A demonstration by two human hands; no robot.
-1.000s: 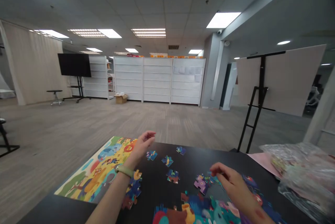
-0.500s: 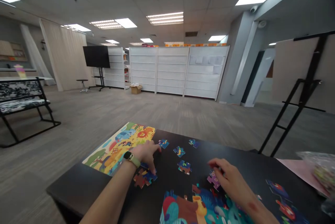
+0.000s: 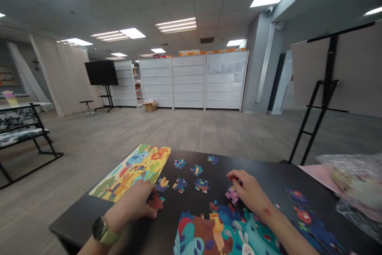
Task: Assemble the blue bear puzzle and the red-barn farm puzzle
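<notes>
Black table edge (image 3: 70, 211) near left hand (image 3: 131, 201)

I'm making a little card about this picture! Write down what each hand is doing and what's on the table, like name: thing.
Left hand: touching a red jigsaw piece
Right hand: fingers at a purple jigsaw piece
Left wrist: watch with a green band
Table: black table
Loose pieces: blue jigsaw piece and others in a row
Beside them: animal picture sheet
Closest: joined jigsaw section with a white rabbit
Far right: clear plastic bag by a pink sheet
</notes>
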